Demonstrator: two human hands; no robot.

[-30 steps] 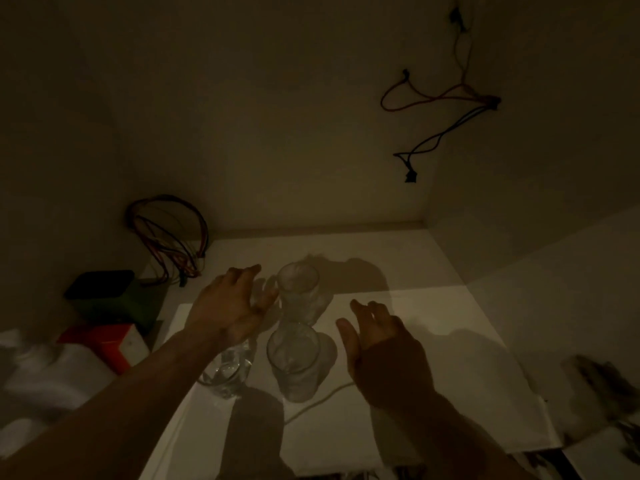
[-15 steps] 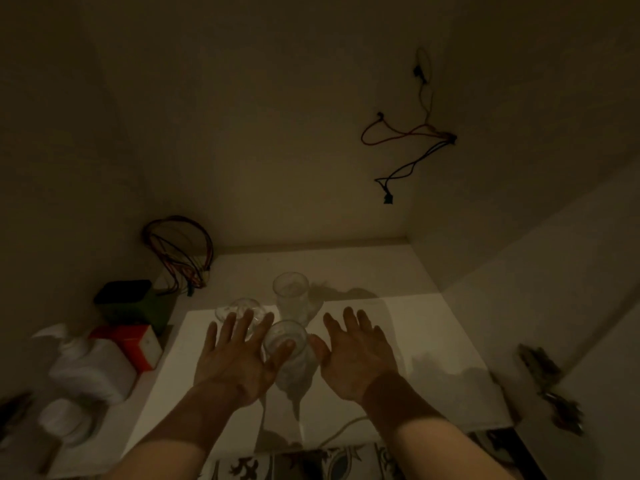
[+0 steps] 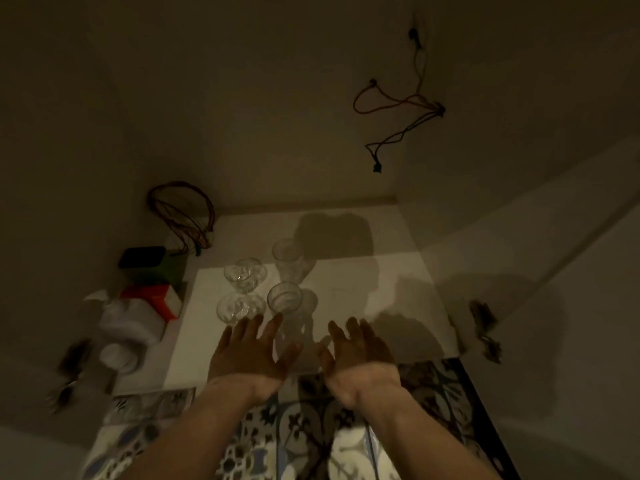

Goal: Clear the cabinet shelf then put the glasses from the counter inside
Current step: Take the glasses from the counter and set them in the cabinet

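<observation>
Several clear glasses stand on the white cabinet shelf. A tall one is furthest back, and another tall glass stands nearest my hands. Two short cut glasses sit to their left. My left hand is open just in front of the near glasses, fingers spread, touching none. My right hand is open too, a little right of the near tall glass, holding nothing.
At the shelf's left lie a coil of red and black wires, a dark green box, a red and white box and a white bottle. Wires hang on the back wall. Patterned floor tiles show below the shelf edge.
Both hands have drawn back from the glasses toward the shelf's front edge. The view has pulled back and tilted, showing the floor tiles.
</observation>
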